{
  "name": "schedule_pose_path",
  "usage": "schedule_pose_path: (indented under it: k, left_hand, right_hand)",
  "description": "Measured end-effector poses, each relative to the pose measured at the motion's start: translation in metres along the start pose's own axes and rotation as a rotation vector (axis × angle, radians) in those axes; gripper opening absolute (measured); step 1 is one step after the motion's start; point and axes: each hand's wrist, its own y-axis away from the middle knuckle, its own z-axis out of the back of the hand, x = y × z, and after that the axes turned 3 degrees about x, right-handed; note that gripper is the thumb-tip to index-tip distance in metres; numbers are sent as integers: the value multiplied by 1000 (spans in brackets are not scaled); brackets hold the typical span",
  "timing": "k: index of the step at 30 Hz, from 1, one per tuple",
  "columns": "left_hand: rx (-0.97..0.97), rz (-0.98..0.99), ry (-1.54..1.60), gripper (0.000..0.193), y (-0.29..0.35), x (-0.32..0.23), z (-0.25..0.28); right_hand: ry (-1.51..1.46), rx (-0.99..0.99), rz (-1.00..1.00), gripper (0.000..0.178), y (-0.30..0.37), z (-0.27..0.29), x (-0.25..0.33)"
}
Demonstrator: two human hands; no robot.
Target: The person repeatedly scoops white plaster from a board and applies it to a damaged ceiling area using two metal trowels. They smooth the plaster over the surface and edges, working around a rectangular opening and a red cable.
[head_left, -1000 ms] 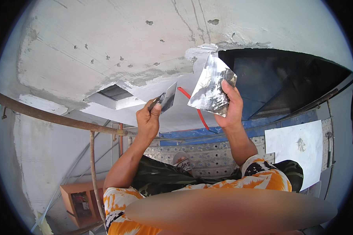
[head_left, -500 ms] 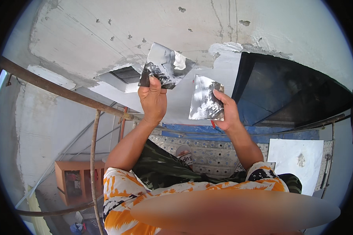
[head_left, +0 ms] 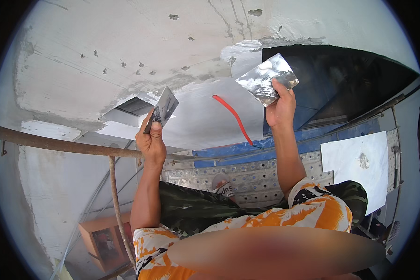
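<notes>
My left hand (head_left: 152, 140) is closed on a flat metal putty blade (head_left: 164, 108), thumb on its face. That blade is tilted so it shows narrowly, with dark and white smears on it. Farther up and to the right, my right hand (head_left: 283, 108) grips a second, squarish putty blade (head_left: 269, 77), shiny and streaked with white. This blade overlaps the edge between the white wall strip (head_left: 210, 116) and a dark opening (head_left: 340, 88); whether it touches the wall I cannot tell.
A red tube (head_left: 233, 116) sticks out of the white strip between my hands. A rusty pole (head_left: 65, 144) crosses at left. Below lie a perforated metal platform (head_left: 196, 179), a white board (head_left: 354, 163) at right and an orange-brown cabinet (head_left: 102, 238) at lower left. The upper wall (head_left: 140, 42) has chipped spots.
My hands have moved apart. The right one has risen with its blade toward the dark opening; the left has dropped leftward, its blade turned nearly edge-on. The white lump on it no longer shows.
</notes>
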Motion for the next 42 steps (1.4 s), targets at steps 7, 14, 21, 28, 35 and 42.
schedule_pose_path:
  k: [7,14,21,28,35,42]
  left_hand:
    - [-65,59,136,36,16,-18,9]
    - [-306,925,961,42,8,-22,-15]
    - [-134,994,1348,37,10,-9,1]
    - [-112,666,1637,40,-6,-8,43]
    - [-271,903,1320,23,-5,-22,23]
    - [-244,968,1207,27,-7,-32,10]
  right_hand:
    - [192,-189,315,35,-37,7,-33]
    - [256,441,130,29,30,-35,-35]
    - [1324,1073,649,45,62,-46,-39]
    - [2,387,14,28,-36,34,-1]
    - [-163,294,255,49,-150,103,37]
    - [-252,289,331,46,-184,107,4]
